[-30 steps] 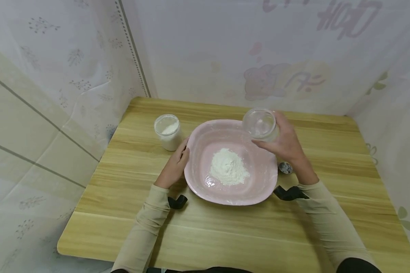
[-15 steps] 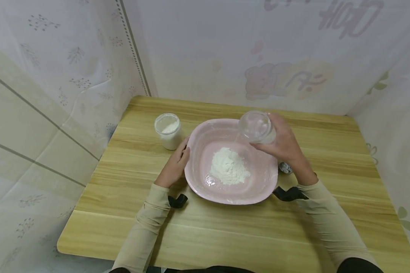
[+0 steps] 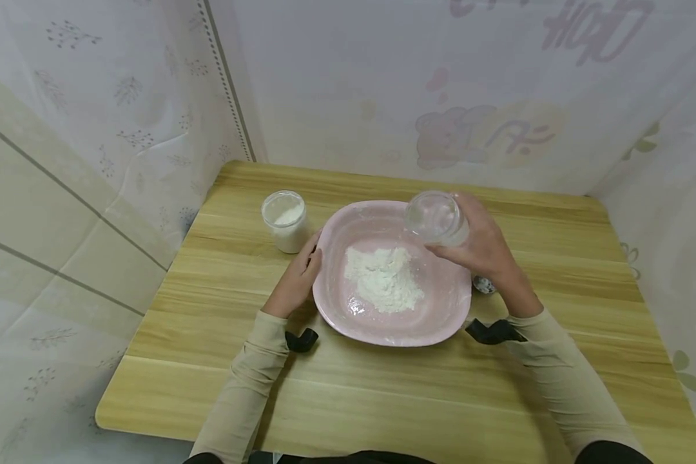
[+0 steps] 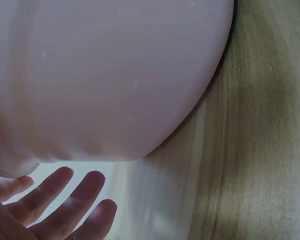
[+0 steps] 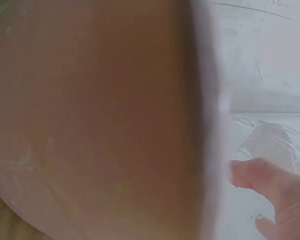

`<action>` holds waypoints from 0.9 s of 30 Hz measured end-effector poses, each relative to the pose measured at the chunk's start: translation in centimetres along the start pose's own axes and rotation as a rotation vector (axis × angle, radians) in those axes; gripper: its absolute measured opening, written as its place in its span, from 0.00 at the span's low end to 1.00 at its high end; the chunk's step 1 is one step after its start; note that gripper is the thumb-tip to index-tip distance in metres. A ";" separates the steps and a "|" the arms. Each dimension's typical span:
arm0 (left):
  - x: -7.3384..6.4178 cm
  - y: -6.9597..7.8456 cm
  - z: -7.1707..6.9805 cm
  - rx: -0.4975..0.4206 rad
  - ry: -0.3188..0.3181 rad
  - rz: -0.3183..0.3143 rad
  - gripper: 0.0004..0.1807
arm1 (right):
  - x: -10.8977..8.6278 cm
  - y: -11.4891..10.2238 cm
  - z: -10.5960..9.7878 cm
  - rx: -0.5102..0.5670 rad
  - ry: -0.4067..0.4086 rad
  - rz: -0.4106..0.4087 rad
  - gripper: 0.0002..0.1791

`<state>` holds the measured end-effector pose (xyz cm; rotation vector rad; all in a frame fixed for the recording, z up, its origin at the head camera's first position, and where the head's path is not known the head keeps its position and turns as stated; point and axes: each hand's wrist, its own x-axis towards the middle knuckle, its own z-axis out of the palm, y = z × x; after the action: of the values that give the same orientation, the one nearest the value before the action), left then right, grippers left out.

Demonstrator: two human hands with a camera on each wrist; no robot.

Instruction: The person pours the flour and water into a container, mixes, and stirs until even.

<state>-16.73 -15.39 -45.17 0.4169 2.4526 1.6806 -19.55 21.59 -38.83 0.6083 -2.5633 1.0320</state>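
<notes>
A pink basin [image 3: 383,336] holds a heap of white powder [image 3: 387,283] that looks like flour. Against its left rim rests my left hand [image 3: 294,283]; in the left wrist view the fingers [image 4: 85,195] are spread and loosely extended beside the basin wall [image 4: 105,85]. My right hand [image 3: 481,241] grips a clear jar [image 3: 435,218], tilted over the basin's far right part. Its contents are hard to make out. In the right wrist view, the basin's side [image 5: 90,125] hides most of the jar, while the thumb [image 5: 265,180] shows against clear plastic or glass.
Left of the basin, a clear jar of white powder [image 3: 287,225] stands on the wooden table [image 3: 209,361]. A small round item with white bits [image 3: 484,284] lies by the basin's right side. Patterned curtains [image 3: 336,84] hang behind the table.
The right hand has moved slightly left and tipped the jar further. White powder in the basin has spread towards its far left and its peak is flatter. The left hand has stayed put.
</notes>
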 end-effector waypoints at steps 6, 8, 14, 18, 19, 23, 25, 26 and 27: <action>0.0 -0.1 0.0 0.003 -0.004 0.003 0.31 | -0.2 0.2 0.1 -0.014 0.004 -0.018 0.54; 0.0 -0.1 0.0 -0.003 -0.007 0.006 0.31 | -0.2 0.2 0.1 -0.015 0.006 -0.022 0.54; 0.0 -0.1 0.1 -0.014 -0.012 0.006 0.31 | -0.4 0.3 0.0 -0.030 0.005 -0.006 0.55; 0.1 -0.1 0.1 -0.011 -0.011 0.004 0.31 | -0.6 0.3 -0.2 -0.020 0.000 0.010 0.55; 0.1 -0.1 0.1 -0.007 -0.010 0.003 0.31 | -0.6 0.3 -0.3 -0.018 -0.001 0.010 0.55; 0.1 -0.1 0.0 -0.002 -0.009 0.007 0.31 | -0.7 0.3 -0.4 -0.010 -0.002 -0.001 0.54; 0.1 0.0 -0.1 -0.001 -0.010 0.010 0.31 | -0.7 0.3 -0.5 -0.007 0.001 -0.005 0.54; 0.1 0.0 -0.1 -0.003 -0.012 0.010 0.31 | -0.7 0.4 -0.5 -0.006 0.002 -0.007 0.53; 0.1 -0.1 -0.1 -0.003 -0.013 0.011 0.31 | -0.7 0.4 -0.5 -0.004 0.004 -0.009 0.53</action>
<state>-16.83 -15.46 -45.19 0.4396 2.4427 1.6804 -19.11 22.40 -39.06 0.6155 -2.5567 1.0237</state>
